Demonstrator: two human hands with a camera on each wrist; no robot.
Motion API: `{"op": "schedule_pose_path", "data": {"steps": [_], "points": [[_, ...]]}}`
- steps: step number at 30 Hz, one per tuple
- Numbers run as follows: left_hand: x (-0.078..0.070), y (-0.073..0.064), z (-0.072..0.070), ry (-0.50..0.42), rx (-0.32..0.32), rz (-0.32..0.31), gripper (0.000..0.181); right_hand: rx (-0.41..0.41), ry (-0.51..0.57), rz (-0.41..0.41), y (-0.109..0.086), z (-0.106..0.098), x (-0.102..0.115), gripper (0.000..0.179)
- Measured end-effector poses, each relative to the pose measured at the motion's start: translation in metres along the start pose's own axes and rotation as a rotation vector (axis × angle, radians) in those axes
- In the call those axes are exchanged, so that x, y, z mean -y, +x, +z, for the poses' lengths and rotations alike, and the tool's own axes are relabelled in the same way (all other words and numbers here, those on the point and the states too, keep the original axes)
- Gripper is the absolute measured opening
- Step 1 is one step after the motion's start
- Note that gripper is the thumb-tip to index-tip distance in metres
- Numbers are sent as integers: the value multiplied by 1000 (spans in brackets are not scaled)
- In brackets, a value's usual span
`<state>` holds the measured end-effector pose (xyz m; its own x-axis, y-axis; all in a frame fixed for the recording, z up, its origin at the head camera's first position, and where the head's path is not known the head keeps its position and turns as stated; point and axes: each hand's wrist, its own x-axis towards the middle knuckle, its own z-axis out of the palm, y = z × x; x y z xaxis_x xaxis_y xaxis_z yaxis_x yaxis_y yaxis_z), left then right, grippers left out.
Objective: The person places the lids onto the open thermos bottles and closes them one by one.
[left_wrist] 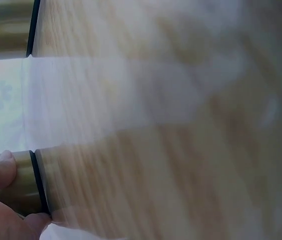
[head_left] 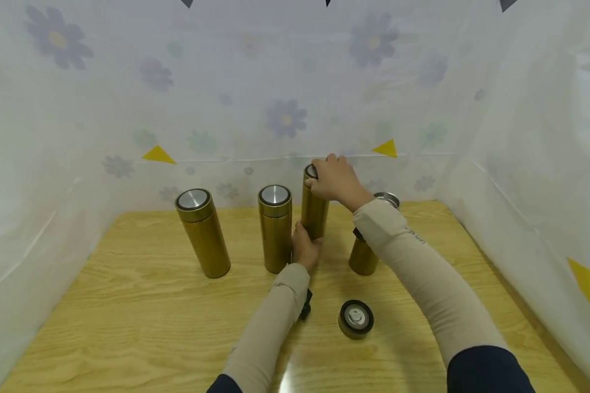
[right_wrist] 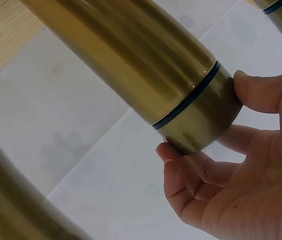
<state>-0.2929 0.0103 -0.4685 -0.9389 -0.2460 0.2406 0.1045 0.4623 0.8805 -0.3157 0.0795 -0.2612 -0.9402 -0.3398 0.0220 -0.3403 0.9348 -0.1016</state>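
A gold thermos flask (head_left: 316, 210) stands upright near the back, right of centre, with its lid (right_wrist: 200, 127) on. Low on its body, my left hand (head_left: 306, 248) grips it; thumb and fingers show around the base in the left wrist view. From above, my right hand (head_left: 338, 179) grips the lid, thumb on one side and fingers curled on the other. A dark ring marks the seam between lid and body. Right of it stands another gold flask (head_left: 364, 259) without its lid, its steel rim bare, partly hidden by my right forearm.
Two lidded gold flasks, one at far left (head_left: 204, 240) and one left of centre (head_left: 276, 234), stand on the wooden table (head_left: 142, 322). A loose lid (head_left: 356, 319) lies on the table in front of the lidless flask. Flower-printed white sheeting (head_left: 255, 71) encloses the back and sides.
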Motion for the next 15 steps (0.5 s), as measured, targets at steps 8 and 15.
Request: {"op": "schedule_pose_path", "data": {"steps": [8, 15], "points": [[0, 0, 1, 13, -9, 9, 53, 14, 86, -73, -10, -7, -10, 65], [-2, 2, 0, -6, 3, -23, 54, -194, 171, -186, -68, -13, -19, 64]]}}
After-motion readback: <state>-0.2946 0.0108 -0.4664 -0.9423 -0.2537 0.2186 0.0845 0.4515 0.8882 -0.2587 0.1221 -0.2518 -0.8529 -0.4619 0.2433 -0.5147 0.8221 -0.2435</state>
